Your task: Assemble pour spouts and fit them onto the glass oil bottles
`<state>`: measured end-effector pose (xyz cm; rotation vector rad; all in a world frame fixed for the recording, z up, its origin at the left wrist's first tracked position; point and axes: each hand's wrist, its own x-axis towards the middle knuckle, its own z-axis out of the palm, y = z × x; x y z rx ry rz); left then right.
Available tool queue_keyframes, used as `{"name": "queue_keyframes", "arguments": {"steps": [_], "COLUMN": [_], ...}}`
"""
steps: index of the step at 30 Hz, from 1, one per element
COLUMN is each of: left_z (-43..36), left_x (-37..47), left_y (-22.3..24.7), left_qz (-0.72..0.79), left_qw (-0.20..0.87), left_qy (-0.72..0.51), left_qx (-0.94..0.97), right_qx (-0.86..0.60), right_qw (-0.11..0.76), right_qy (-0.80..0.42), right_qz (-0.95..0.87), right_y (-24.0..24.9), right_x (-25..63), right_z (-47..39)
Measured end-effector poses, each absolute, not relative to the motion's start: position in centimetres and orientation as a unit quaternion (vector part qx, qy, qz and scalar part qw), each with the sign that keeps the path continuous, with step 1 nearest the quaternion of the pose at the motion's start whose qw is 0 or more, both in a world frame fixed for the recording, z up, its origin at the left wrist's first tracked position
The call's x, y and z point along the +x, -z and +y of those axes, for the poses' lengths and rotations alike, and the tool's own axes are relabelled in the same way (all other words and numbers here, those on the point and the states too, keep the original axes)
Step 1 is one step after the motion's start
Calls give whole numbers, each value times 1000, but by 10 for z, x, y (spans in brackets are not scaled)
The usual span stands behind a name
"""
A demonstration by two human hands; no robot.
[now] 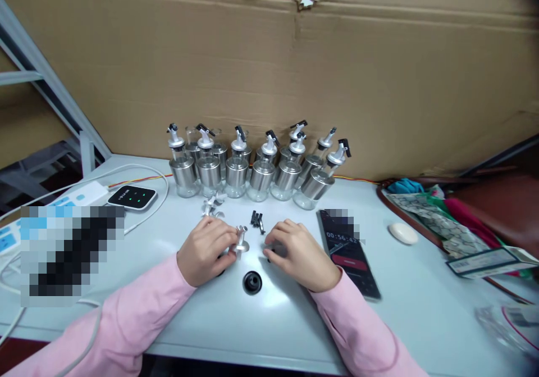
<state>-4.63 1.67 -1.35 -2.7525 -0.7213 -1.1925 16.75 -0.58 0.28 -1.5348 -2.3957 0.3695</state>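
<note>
Here at the tabletop (290, 332), the left hand (207, 250) has a silver spout piece (241, 245) gripped at its fingertips, held just above the surface. Across from it, the right hand (301, 253) pinches a small grey piece (278, 249) between thumb and fingers, most of it hidden, so its exact shape cannot be told. Between the wrists, nearer the person, sits a round black stopper (252, 282); beyond the hands lie small black levers (257, 219), and to their left a little heap of silver parts (213, 204).

Now the writing! Beside the right forearm, the phone (349, 253) shows 00:56:42 in pale digits, slightly blurred, above a red button whose wording is too small to read. Over left, a black-faced device (133, 197) glows with green lights and carries tiny white lettering, illegible from here. Far right, a small carton (492, 262) bears print, also unreadable. And at the back, steel-banded glass bottles (237, 172) stand clustered before the cardboard (269, 68), many topped with silver-and-black spouts.
</note>
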Motion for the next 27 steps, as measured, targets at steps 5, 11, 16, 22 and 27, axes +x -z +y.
{"name": "queue_keyframes", "arguments": {"steps": [5,11,16,22,27], "left_z": [17,16,15,15,16], "left_x": [-47,-47,-46,-46,-46], "left_y": [14,14,13,14,13], "left_qz": [-244,-245,-227,-225,-225], "left_qw": [31,19,13,8,0], "left_qy": [380,390,399,399,402], "left_qx": [-891,-888,-888,-889,-888], "right_qx": [-537,-531,-516,-514,-540], "right_qw": [120,111,113,135,102], "right_qy": [-80,-64,-88,-96,-84], "right_qz": [-831,-838,-845,-842,-831], "right_y": [-2,2,6,5,5], "right_x": [160,158,157,158,158], "right_z": [-9,-10,-9,-10,-10]}}
